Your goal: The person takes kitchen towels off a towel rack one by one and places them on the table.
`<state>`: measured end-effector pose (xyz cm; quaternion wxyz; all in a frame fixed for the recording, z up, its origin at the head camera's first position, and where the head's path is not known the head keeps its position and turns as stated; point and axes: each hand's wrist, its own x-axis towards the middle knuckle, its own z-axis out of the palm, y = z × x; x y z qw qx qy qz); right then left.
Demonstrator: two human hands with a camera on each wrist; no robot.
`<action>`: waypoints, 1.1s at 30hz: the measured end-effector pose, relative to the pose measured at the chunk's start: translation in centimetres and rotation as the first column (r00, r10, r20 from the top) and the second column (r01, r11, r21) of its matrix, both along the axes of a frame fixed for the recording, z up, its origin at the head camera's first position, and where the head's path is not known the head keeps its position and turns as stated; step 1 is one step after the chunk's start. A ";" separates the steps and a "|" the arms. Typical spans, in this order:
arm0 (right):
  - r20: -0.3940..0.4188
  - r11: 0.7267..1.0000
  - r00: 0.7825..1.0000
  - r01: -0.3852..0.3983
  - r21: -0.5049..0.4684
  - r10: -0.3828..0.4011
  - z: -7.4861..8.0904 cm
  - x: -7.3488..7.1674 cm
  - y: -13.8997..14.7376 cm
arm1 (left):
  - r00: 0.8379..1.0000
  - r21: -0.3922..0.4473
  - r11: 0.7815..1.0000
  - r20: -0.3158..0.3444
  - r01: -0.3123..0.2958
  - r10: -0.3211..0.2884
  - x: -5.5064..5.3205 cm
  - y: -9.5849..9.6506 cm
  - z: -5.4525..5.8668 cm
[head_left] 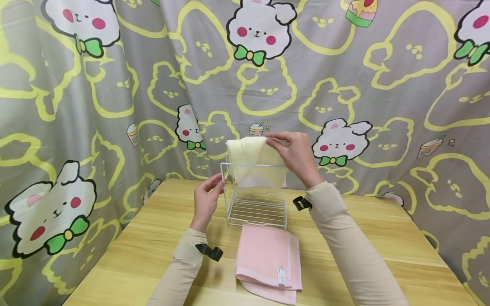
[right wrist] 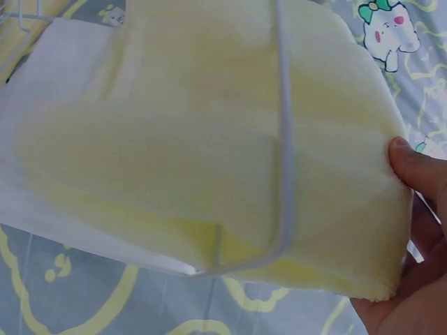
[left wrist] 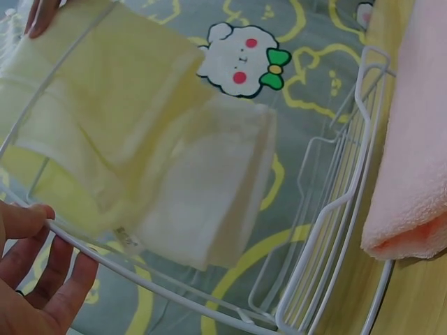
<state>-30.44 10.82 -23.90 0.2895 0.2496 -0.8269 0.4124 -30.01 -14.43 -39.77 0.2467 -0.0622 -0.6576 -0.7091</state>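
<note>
"Across the upper part of the head view, what are you seeing from your end?"

"I am watching a grey curtain (head_left: pixel 344 63) filling the background, its yellow outlines and white rabbit heads showing between the folds. Below it, a wood-grain table (head_left: pixel 153 238) is spreading down to the lower edge."

"And at the middle of the frame?"

"A white wire rack (head_left: pixel 257 208) is standing there. Just in front of it, lower centre, a folded pink cloth (head_left: pixel 264 255) is lying on the table."

"Where is the yellow cloth (head_left: pixel 252 153) sitting?"

"It is hanging at the rack's top, passing behind the front upper bar (head_left: pixel 254 164). In my left wrist view, white fabric (left wrist: pixel 209 188) is showing beside it; whether that is a separate piece, I cannot tell."

"How are the hands gripping?"

"The right hand (head_left: pixel 300 155) is pinching the yellow cloth's upper right corner between thumb and fingers. The left hand (head_left: pixel 206 197) is pinching the wire at the rack's left side."

"Anything smaller?"

"A white label (head_left: pixel 281 275) is showing at the pink cloth's lower right."
</note>
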 end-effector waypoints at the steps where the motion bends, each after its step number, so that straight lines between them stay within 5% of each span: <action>1: -0.005 1.000 1.000 -0.003 -0.006 0.003 0.1 0.1 0.0 | 1.000 0.000 1.000 0.002 -0.001 0.001 0.0 0.0 0.0; 16: -0.119 0.994 0.993 -0.008 -0.108 -0.005 1.4 2.4 1.0 | 1.000 0.001 1.000 0.009 -0.005 0.005 0.1 0.0 0.1; 33: -0.118 0.970 0.993 -0.034 -0.240 0.006 1.0 5.6 2.9 | 1.000 0.003 1.000 -0.003 0.001 -0.001 0.0 0.0 0.0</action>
